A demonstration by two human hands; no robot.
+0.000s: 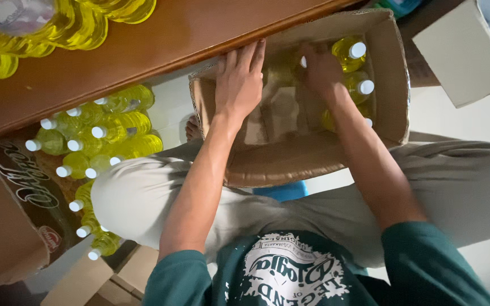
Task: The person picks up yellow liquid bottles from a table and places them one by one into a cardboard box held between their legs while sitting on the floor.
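Yellow bottles (94,133) stand clustered at far left. Next, the left hand (238,79) lies flat, fingers (250,54) spread on the cardboard box (395,73) flap. Rightward, the right hand (320,71) curls inside the box around an upright bottle (351,52), white cap up.

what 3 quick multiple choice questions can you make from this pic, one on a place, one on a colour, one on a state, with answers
1. Where is the right hand?
A. inside the cardboard box, among bottles
B. on the wooden shelf
C. on the knee

2. What colour are the caps of the bottles on the floor?
A. red
B. white
C. black

3. How does the left hand rest?
A. clenched round a bottle
B. lifted clear of everything
C. flat, fingers straight, on the box's flap

Answers:
1 A, the hand reaches down past the box's rim beside the bottles in the box.
2 B, every visible cap is white over yellow liquid.
3 C, the palm lies spread on the cardboard, holding nothing.
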